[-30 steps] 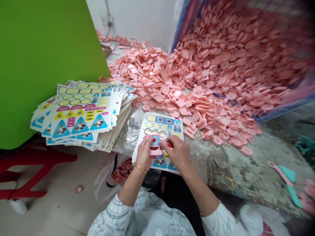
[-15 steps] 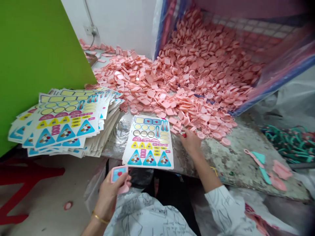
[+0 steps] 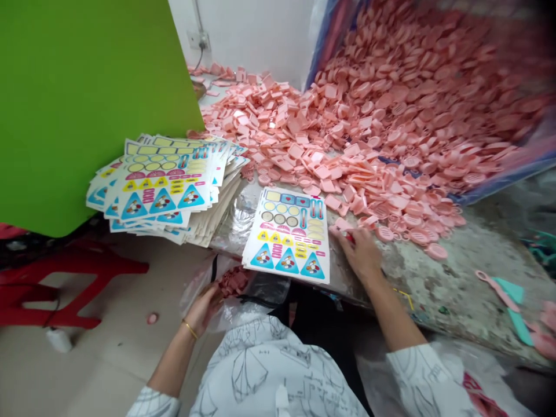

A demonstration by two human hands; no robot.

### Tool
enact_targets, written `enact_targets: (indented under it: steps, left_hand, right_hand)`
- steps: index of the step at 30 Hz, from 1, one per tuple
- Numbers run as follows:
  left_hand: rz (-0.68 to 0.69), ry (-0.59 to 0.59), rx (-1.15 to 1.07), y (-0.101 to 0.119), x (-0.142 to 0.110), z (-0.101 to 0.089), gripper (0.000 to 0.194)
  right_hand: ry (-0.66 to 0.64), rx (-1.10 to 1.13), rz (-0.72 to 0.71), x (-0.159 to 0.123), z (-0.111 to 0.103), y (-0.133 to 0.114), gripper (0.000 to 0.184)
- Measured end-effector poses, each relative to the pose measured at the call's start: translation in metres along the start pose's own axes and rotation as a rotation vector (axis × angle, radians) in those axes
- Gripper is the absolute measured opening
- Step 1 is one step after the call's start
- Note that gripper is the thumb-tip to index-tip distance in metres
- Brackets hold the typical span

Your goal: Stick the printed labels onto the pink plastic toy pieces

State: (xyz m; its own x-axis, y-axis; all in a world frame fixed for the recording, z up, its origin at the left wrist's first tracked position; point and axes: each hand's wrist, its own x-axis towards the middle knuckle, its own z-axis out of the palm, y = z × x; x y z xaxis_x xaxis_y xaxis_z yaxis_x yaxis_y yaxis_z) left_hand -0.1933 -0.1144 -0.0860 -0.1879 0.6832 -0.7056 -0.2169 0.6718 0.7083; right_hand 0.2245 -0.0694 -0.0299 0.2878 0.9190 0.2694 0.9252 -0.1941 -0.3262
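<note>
I'm seeing my left grip curled against a clear plastic bag holding pink plastic pieces, below the desk's front edge; I cannot tell whether it's holding anything. My right grip is pinching a small red piece narrowly at the near edge of a pink plastic pile. A sticker sheet is lying just beside it on the stained desk, and a sticker stack is sitting toward the desk's left end.

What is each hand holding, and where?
The right hand grips a small red piece at its fingertips, which part unclear; the left hand touches a plastic bag, hold unclear.
</note>
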Motion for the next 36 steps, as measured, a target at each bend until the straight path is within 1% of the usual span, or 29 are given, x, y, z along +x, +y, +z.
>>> enact_targets:
  steps: [2, 4, 5, 6, 7, 10, 12, 13, 15, 16, 18, 20, 21, 23, 24, 25, 27, 29, 30, 31, 33, 35, 36]
  left_hand:
    - [-0.033, 0.035, -0.034, 0.004, -0.006, 0.0, 0.028]
    - [0.015, 0.067, -0.012, 0.011, -0.017, 0.004, 0.029]
    - [0.047, 0.042, 0.004, 0.016, -0.025, 0.008, 0.031]
    - [0.071, -0.02, 0.019, 0.023, -0.034, 0.015, 0.035]
    - [0.089, -0.115, 0.028, 0.03, -0.043, 0.023, 0.04]
    - [0.114, -0.492, 0.013, 0.05, -0.07, 0.056, 0.049]
    - [0.121, -0.692, -0.031, 0.058, -0.082, 0.082, 0.049]
    - [0.12, -0.767, -0.062, 0.061, -0.086, 0.095, 0.048]
    - [0.111, -0.847, -0.135, 0.064, -0.09, 0.121, 0.048]
    - [0.101, -0.856, -0.171, 0.065, -0.09, 0.134, 0.049]
    - [0.062, -0.831, -0.232, 0.064, -0.09, 0.156, 0.051]
    - [0.004, -0.814, -0.258, 0.063, -0.091, 0.175, 0.049]
    - [-0.022, -0.826, -0.255, 0.062, -0.091, 0.181, 0.046]
    - [-0.037, -0.857, -0.23, 0.061, -0.091, 0.189, 0.038]
    - [-0.025, -0.853, -0.223, 0.062, -0.091, 0.191, 0.034]
    - [-0.002, -0.824, -0.226, 0.064, -0.089, 0.19, 0.031]
    - [0.054, -0.714, -0.261, 0.073, -0.082, 0.188, 0.031]
    - [0.115, -0.614, -0.306, 0.089, -0.071, 0.186, 0.033]
    - [0.147, -0.58, -0.321, 0.097, -0.065, 0.187, 0.033]
    - [0.177, -0.559, -0.33, 0.106, -0.058, 0.189, 0.032]
    - [0.217, -0.53, -0.345, 0.119, -0.045, 0.197, 0.03]
    - [0.201, -0.508, -0.361, 0.124, -0.031, 0.208, 0.027]
    - [0.178, -0.499, -0.375, 0.124, -0.026, 0.212, 0.026]
  right_hand:
    - [0.083, 0.055, -0.04, -0.013, 0.001, 0.007, 0.047]
    - [0.097, 0.101, -0.077, -0.02, 0.001, 0.009, 0.046]
    - [0.084, 0.123, -0.086, -0.022, 0.0, 0.008, 0.046]
    - [0.067, 0.139, -0.084, -0.021, -0.001, 0.006, 0.045]
    - [0.044, 0.142, -0.074, -0.02, -0.002, 0.003, 0.043]
    - [-0.051, 0.072, -0.009, -0.014, -0.007, -0.005, 0.041]
    - [-0.107, 0.035, 0.021, -0.015, -0.011, -0.008, 0.04]
    - [-0.115, 0.041, 0.021, -0.017, -0.014, -0.008, 0.039]
    - [-0.074, 0.09, -0.002, -0.027, -0.023, -0.01, 0.039]
    - [-0.036, 0.126, -0.031, -0.034, -0.029, -0.013, 0.039]
    - [0.034, 0.207, -0.119, -0.049, -0.042, -0.023, 0.035]
    - [0.034, 0.29, -0.242, -0.063, -0.056, -0.039, 0.027]
    - [0.001, 0.329, -0.305, -0.069, -0.062, -0.049, 0.024]
    - [-0.107, 0.416, -0.397, -0.077, -0.068, -0.067, 0.02]
    - [-0.168, 0.477, -0.411, -0.076, -0.069, -0.074, 0.02]
    - [-0.22, 0.552, -0.395, -0.073, -0.067, -0.079, 0.023]
    - [-0.275, 0.716, -0.276, -0.054, -0.057, -0.086, 0.026]
    - [-0.237, 0.793, -0.135, -0.021, -0.043, -0.09, 0.027]
    - [-0.2, 0.769, -0.088, -0.001, -0.035, -0.093, 0.027]
    - [-0.154, 0.698, -0.07, 0.019, -0.026, -0.096, 0.025]
    - [-0.105, 0.481, -0.047, 0.056, -0.007, -0.103, 0.022]
    - [-0.103, 0.285, -0.014, 0.083, 0.012, -0.11, 0.024]
    - [-0.112, 0.214, -0.002, 0.091, 0.021, -0.114, 0.025]
